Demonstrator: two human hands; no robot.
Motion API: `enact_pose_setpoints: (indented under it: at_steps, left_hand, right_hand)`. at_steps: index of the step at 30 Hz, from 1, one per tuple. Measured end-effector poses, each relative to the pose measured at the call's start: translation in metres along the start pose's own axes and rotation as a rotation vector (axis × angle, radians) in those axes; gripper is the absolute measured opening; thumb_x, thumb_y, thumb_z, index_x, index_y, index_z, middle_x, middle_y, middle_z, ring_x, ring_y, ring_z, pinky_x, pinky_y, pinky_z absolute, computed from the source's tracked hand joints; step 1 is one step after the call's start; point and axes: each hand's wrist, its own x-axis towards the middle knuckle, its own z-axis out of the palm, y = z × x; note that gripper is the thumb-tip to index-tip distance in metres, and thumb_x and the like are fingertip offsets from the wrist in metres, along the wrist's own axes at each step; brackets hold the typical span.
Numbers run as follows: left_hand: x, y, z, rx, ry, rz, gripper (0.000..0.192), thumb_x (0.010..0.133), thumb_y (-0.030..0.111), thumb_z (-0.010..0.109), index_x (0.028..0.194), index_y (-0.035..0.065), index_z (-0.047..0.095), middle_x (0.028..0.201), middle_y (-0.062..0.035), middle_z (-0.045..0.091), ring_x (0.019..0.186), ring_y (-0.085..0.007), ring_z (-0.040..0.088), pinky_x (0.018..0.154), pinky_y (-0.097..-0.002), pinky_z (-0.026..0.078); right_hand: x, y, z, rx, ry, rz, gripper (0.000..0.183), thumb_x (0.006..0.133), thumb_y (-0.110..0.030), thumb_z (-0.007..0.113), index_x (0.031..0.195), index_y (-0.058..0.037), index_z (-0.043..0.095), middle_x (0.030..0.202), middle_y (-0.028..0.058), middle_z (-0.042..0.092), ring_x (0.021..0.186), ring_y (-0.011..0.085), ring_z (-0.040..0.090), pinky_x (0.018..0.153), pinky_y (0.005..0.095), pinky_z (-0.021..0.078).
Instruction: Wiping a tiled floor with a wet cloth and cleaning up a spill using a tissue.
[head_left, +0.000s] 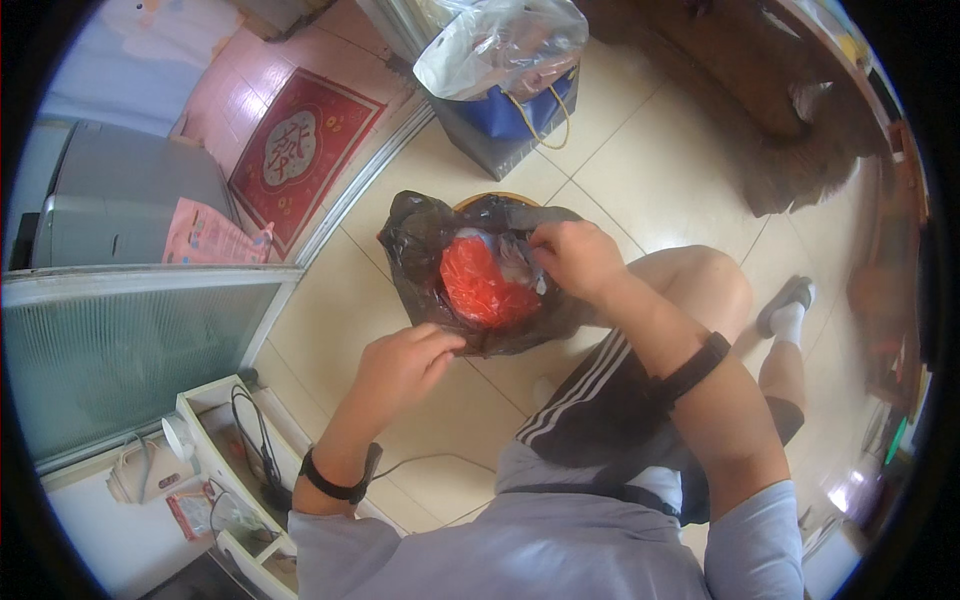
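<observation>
A black plastic bag (420, 292) lines a round bin on the tiled floor in front of me; a bit of the bin's yellowish rim (499, 196) shows at its far side. Inside lies a crumpled red plastic bag (487, 281), with greyish clear plastic (517, 262) beside it. My left hand (409, 364) is at the near left edge of the black bag, thumb and fingers closed on that edge. My right hand (577, 255) is over the bag's right side, its fingertips pinched by the greyish plastic; whether they grip this or the black bag is unclear.
Beyond the bin stands a blue and grey paper carrier bag (495, 135) with rope handles and clear plastic on top. A red patterned mat (300, 161) lies past a metal door track (360, 187). An open drawer unit (225, 420) with cables is at lower left, wooden furniture (720, 97) at upper right.
</observation>
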Motion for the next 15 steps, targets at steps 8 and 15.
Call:
enact_pose_setpoints:
  at_steps: [8, 15]
  left_hand:
    - [-0.032, 0.028, -0.039, 0.024, -0.141, -0.021, 0.024, 0.080, 0.019, 0.065, 0.103, 0.0119, 0.066, 0.093, -0.0040, 0.065, 0.061, -0.0189, 0.062, 0.059, -0.0316, 0.048]
    - [0.024, 0.032, -0.051, -0.107, 0.210, 0.247, 0.033, 0.078, 0.004, 0.063, 0.110, 0.0106, 0.063, 0.101, -0.0082, 0.065, 0.076, -0.0200, 0.064, 0.062, -0.0291, 0.051]
  right_hand:
    - [-0.015, -0.006, -0.014, 0.000, -0.001, -0.047, 0.030, 0.084, -0.021, 0.057, 0.113, -0.0129, 0.062, 0.104, 0.0152, 0.065, 0.099, 0.0309, 0.061, 0.086, 0.0411, 0.0484]
    - [-0.111, 0.036, -0.084, 0.222, 0.362, -0.002, 0.032, 0.086, -0.024, 0.058, 0.115, -0.0087, 0.060, 0.097, 0.0129, 0.067, 0.081, 0.0296, 0.064, 0.075, 0.0389, 0.0502]
